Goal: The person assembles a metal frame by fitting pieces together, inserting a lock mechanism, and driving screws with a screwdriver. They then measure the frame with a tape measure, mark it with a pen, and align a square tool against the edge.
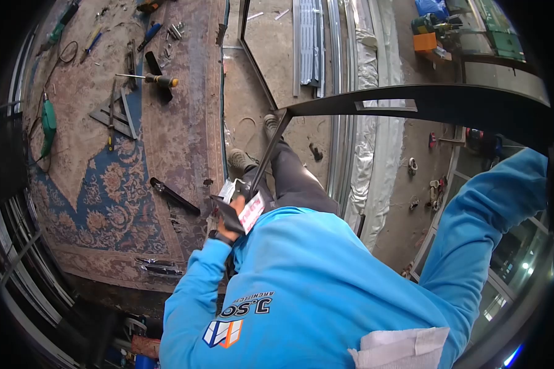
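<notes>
My left hand [229, 222] is closed round a small pack with red print on white [251, 213] and a dark flat piece [229, 214], close to my thigh. Some fingers are hidden behind these pieces. A long dark metal frame [437, 98] runs past the hand, with one bar slanting down beside it and another going up from the corner near my shoe. My right arm [468, 246] reaches to the upper right edge, where its hand is out of sight.
The worn carpet [184, 111] on the left bears a green drill [48, 126], a screwdriver [161, 80], a metal square [126, 114] and a black piece [174, 197]. Metal profiles [308, 43] and wrapped lengths [366, 123] lie right of my legs. An orange box [425, 42] stands upper right.
</notes>
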A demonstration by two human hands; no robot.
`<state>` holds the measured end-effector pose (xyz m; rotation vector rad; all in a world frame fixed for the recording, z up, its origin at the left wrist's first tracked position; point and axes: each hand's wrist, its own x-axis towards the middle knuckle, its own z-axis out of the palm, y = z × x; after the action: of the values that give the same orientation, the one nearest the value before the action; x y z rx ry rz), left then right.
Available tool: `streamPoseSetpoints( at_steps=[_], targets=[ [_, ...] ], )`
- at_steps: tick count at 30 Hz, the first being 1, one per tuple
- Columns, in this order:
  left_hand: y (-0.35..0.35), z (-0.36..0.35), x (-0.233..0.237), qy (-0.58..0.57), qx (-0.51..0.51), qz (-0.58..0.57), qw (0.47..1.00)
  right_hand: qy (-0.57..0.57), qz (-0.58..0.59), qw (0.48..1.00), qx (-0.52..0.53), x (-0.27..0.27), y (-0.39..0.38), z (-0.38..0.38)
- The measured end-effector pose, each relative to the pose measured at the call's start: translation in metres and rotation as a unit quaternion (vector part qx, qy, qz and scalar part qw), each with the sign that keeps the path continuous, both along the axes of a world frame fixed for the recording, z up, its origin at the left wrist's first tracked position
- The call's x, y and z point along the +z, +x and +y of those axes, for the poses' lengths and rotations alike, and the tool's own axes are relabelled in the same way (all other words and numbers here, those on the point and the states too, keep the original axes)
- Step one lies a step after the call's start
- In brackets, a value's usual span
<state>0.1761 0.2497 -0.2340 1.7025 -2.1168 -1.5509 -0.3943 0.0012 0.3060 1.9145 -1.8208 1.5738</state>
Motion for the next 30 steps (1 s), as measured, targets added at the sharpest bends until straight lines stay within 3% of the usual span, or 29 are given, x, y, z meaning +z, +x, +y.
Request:
streamPoseSetpoints(
  at_steps=[1, 3, 5, 7, 9, 11, 13, 15, 18, 21, 22, 24, 25, 26, 27, 28, 30],
  targets=[
    [-0.021, -0.011, 0.014, -0.064, 0.074, 0.045, 0.994, 0.010, 0.014, 1.000, -0.017, -0.005, -0.003, 0.001],
    [-0.070, -0.039, 0.032, -0.011, 0.199, 0.047, 0.979, 0.026, 0.047, 0.998, -0.045, -0.017, -0.009, -0.003],
    [-0.125, -0.059, -0.006, -0.053, 0.327, 0.121, 0.936, 0.054, 0.080, 0.992, -0.080, -0.037, -0.016, -0.005],
    [-0.169, -0.092, -0.064, -0.003, 0.364, 0.066, 0.929, 0.088, 0.121, 0.982, -0.118, -0.068, -0.022, -0.005],
    [-0.215, -0.110, -0.165, 0.112, 0.426, 0.068, 0.895, 0.140, 0.155, 0.967, -0.146, -0.116, -0.028, -0.003],
    [-0.251, -0.139, -0.233, 0.162, 0.385, 0.047, 0.907, 0.208, 0.179, 0.948, -0.164, -0.188, -0.034, 0.005],
    [-0.292, -0.162, -0.289, 0.177, 0.480, 0.187, 0.839, 0.276, 0.184, 0.930, -0.161, -0.268, -0.042, 0.004],
    [-0.337, -0.178, -0.369, 0.188, 0.498, 0.201, 0.822, 0.342, 0.184, 0.908, -0.159, -0.346, -0.051, 0.010],
    [-0.352, -0.199, -0.350, 0.122, 0.412, 0.141, 0.892, 0.427, 0.171, 0.876, -0.147, -0.448, -0.055, 0.021],
    [-0.346, -0.172, -0.402, 0.140, 0.328, 0.103, 0.928, 0.488, 0.154, 0.848, -0.135, -0.521, -0.053, 0.038],
    [-0.340, -0.172, -0.412, 0.050, 0.289, 0.116, 0.949, 0.499, 0.148, 0.843, -0.135, -0.538, -0.053, 0.041],
    [-0.302, -0.160, -0.450, 0.035, 0.050, -0.011, 0.998, 0.524, 0.140, 0.830, -0.131, -0.563, -0.047, 0.053],
    [-0.273, -0.162, -0.452, 0.137, -0.015, -0.070, 0.988, 0.534, 0.138, 0.824, -0.126, -0.570, -0.046, 0.058],
    [-0.237, -0.144, -0.457, 0.130, 0.057, -0.070, 0.987, 0.537, 0.135, 0.824, -0.123, -0.576, -0.046, 0.059],
    [-0.196, -0.123, -0.476, 0.132, 0.028, -0.143, 0.980, 0.543, 0.132, 0.820, -0.124, -0.581, -0.043, 0.063],
    [-0.153, -0.121, -0.463, 0.197, 0.009, -0.199, 0.960, 0.547, 0.128, 0.818, -0.122, -0.582, -0.040, 0.065],
    [-0.095, -0.077, -0.501, 0.193, 0.032, -0.294, 0.935, 0.551, 0.125, 0.816, -0.121, -0.586, -0.038, 0.066]
  ],
)
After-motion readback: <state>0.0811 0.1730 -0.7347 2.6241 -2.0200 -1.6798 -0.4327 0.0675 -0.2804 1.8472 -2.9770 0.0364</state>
